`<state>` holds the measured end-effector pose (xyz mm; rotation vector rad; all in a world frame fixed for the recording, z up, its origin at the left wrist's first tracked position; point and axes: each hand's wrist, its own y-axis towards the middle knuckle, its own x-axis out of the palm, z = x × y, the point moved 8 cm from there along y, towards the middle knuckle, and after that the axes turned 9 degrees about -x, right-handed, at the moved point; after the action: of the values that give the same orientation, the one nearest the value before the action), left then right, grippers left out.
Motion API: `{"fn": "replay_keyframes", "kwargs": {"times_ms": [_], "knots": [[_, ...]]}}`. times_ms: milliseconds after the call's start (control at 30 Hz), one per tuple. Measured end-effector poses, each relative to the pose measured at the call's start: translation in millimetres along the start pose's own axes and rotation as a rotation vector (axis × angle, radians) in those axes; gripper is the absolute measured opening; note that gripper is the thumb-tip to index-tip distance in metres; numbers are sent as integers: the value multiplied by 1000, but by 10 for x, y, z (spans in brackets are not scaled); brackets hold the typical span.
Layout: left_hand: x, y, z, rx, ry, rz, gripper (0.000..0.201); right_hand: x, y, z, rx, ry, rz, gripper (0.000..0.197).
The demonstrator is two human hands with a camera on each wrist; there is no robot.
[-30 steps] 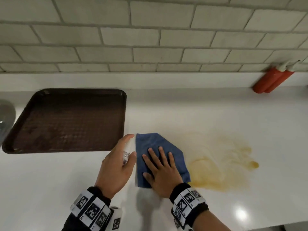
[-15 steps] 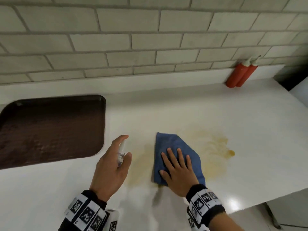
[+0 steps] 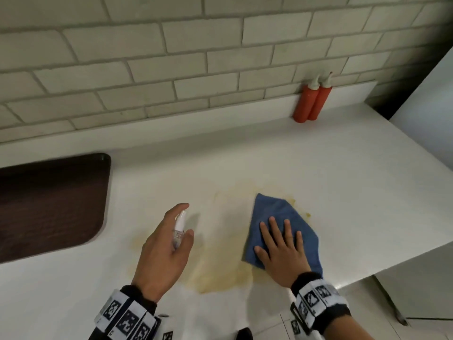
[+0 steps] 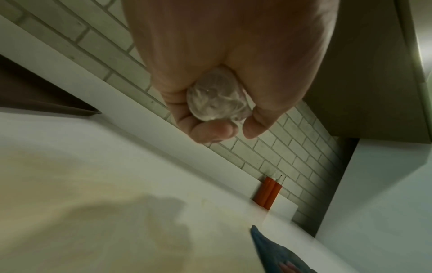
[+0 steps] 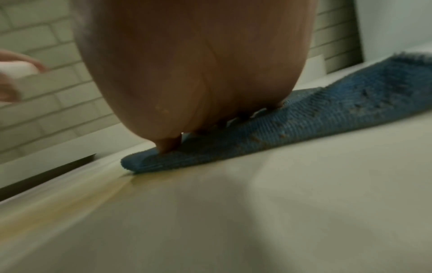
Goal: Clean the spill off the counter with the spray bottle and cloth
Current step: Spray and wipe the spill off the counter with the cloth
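Observation:
A folded blue cloth (image 3: pixel 277 217) lies flat on the white counter (image 3: pixel 343 173), over the right part of a pale yellow spill (image 3: pixel 220 268) smeared across the surface. My right hand (image 3: pixel 282 246) presses flat on the cloth with straight, spread fingers; in the right wrist view the cloth (image 5: pixel 327 114) sits under the palm. My left hand (image 3: pixel 169 244) hovers left of the spill and grips a small clear spray bottle (image 3: pixel 179 229) with a white nozzle, index finger over the top. The left wrist view shows the bottle's base (image 4: pixel 217 96) held in curled fingers.
A dark brown tray (image 3: pixel 49 204) lies at the left. Two red squeeze bottles (image 3: pixel 312 101) stand against the tiled wall at the back right. The counter's right edge (image 3: pixel 392 261) runs close beside the cloth, with a white appliance side beyond it.
My right hand has slid the cloth rightward across the spill, leaving a thin yellow smear behind it. The left hand with the spray bottle stayed left of the spill.

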<state>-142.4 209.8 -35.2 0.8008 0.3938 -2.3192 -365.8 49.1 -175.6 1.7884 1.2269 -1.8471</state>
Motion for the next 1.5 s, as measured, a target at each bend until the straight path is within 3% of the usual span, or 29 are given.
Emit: {"fn": "replay_keyframes", "kwargs": {"times_ms": [67,233,367,500,633,767,900,1000,1067,1167,1233,1367,1500], "knots": [[45,23,47,-6,18,15,49,51,-69,-15,-51,10,28,70],[-8,69,78,-43,30,81,50,-246,321,301,-34,62,51,89],[-62,59,30,-71,25,99,51,-451,856,331,46,96,-2,68],[-66,57,-27,-65,26,89,51,-466,1098,-266,-98,52,-24,69],[-113,129,-104,-55,16,84,51,-217,823,-1086,-359,-13,-69,78],[-254,220,-182,-50,28,89,51,-220,667,-1146,-424,-33,8,74],[-461,284,-302,-62,26,115,46,-381,971,-730,-248,9,5,83],[-544,334,-398,-76,10,109,45,-451,1215,-683,-117,38,-32,70],[-560,377,-439,-74,-2,98,46,-431,1226,-927,-152,33,-32,70],[-515,452,-467,-60,-7,68,48,-235,1008,-1487,-362,-23,-18,72],[-475,495,-453,-46,-10,49,48,-210,890,-1646,-418,-38,40,68],[-427,560,-432,-35,-9,22,49,-318,1101,-1419,-336,2,-10,79],[-441,605,-369,-25,0,41,48,-554,1456,-855,-165,44,-20,69]]}}
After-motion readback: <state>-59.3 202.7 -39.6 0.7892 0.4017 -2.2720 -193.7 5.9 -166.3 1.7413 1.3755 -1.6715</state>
